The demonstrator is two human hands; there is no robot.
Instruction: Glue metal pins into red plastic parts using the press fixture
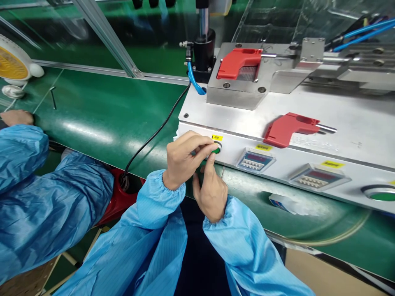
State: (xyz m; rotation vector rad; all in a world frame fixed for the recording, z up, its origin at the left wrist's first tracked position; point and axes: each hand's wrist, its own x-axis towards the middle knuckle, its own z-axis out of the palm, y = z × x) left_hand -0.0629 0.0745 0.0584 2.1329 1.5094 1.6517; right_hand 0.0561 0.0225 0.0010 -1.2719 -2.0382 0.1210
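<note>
My left hand has its fingers curled, with the fingertips pressed against a green round button on the front panel of a white machine. My right hand sits just below it, one finger pointing up and touching the same button. Both arms wear blue sleeves. A red plastic part with a metal pin lies loose on the machine's top. Another red part sits clamped in the metal fixture behind it.
Two small digital counters and a second green button line the panel. A black cable crosses the green conveyor belt. Another person's blue sleeve and hand rest at the left. A yellow fan stands far left.
</note>
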